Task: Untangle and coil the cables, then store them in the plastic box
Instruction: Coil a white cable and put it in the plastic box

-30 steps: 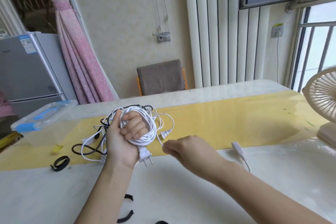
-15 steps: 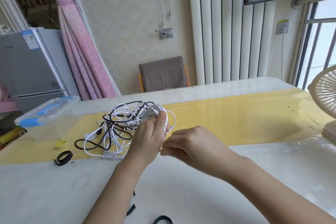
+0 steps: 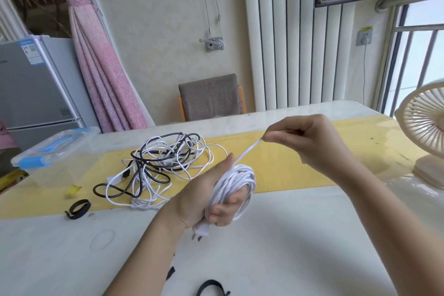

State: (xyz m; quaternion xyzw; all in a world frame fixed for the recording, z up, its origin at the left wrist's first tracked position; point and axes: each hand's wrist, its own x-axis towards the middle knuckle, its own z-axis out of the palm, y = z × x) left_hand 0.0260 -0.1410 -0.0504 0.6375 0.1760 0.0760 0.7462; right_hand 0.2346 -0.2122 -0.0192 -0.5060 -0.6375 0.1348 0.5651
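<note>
on your glossy white table point(image 3: 288, 235), the clear plastic box point(image 3: 55, 151) sits far left, beside a loose black-and-white cable tangle point(image 3: 163, 166). your left hand point(image 3: 204, 197) grips a smooth round white cable coil point(image 3: 236, 182); your right hand point(image 3: 310, 142) pinches its taut end.

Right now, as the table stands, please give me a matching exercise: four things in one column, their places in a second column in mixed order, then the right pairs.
Things:
1. white coil
2. tangled cables
3. plastic box
4. fan

Places:
A. at the right edge of the table
B. held in the left hand
C. loose on the yellow runner
D. at the left edge of the table

Pairs: 1-B, 2-C, 3-D, 4-A
</note>
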